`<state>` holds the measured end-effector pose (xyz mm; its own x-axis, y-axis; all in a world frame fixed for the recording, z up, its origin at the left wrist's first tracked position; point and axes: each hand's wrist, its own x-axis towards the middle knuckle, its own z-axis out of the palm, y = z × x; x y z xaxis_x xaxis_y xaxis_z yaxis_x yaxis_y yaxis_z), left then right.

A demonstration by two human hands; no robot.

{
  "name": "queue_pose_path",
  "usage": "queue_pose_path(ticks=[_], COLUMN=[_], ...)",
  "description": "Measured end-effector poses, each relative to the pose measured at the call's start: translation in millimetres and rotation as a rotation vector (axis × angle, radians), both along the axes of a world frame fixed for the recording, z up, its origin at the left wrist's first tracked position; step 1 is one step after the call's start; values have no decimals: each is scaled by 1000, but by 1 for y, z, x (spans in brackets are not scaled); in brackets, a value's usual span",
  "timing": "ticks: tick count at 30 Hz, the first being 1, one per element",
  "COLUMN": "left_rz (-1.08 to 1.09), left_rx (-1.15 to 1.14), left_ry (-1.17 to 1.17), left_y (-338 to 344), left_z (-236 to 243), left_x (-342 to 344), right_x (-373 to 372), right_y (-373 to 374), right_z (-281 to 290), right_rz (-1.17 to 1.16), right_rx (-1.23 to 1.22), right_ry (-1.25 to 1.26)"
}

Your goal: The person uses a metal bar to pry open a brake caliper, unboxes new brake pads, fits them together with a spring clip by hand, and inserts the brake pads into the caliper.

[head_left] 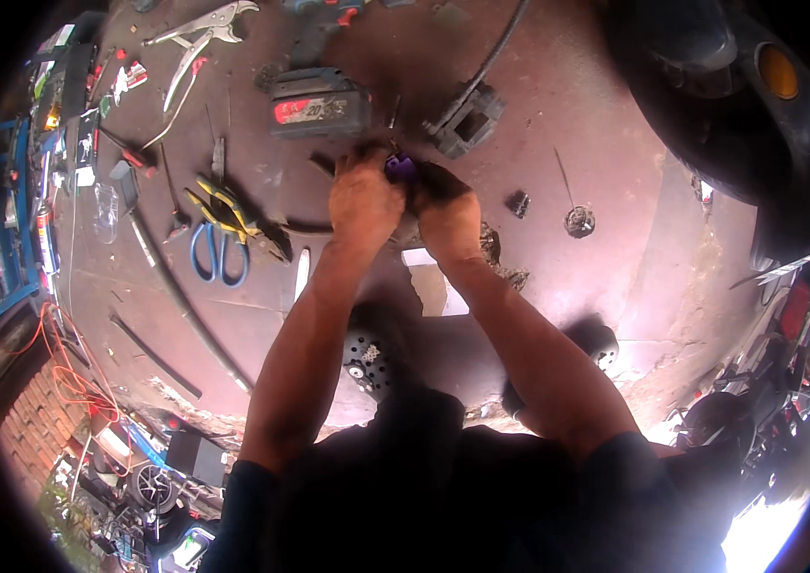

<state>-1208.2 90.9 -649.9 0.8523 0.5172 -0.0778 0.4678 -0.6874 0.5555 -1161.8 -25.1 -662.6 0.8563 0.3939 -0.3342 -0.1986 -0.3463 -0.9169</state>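
Observation:
Close together over the reddish floor, both hands meet around a small purple part point(400, 168). My left hand point(365, 202) is closed, its fingertips against the purple part's left side. My right hand point(451, 218) is closed too, beside the part; its fingers are in dark shadow, and what they grip is hidden. Just beyond the hands lie a dark battery pack point(321, 105) with a red label and a dark boxy part point(470, 122) with a cable running from it. To the left are yellow-and-black pliers point(225, 208) and scissors with blue handles point(218, 254).
Locking pliers point(202, 40) lie at the far left. A long thin tube point(171, 282) curves along the left. A small round piece point(578, 222) with a thin rod lies right. A dark vehicle part with an orange lamp point(777, 72) overhangs the far right. Clutter lines both sides.

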Motion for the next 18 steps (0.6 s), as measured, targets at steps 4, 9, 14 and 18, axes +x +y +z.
queue_pose_path(ticks=[4,9,14,18], left_rz=[-31,137,201,165], left_rx=[-30,-280,-448,-549], left_ry=[-34,-73,43,48], left_y=[9,15,20,18], left_z=[4,3,9,35], left_x=[-1,5,10,18], right_x=[-1,-2,-2,2], right_y=[13,20,17,13], right_z=[12,11,12,16], right_rz=[29,25,45,57], right_rx=[-150,-250,-217,-163], right_ry=[-150,-216,-210,-212])
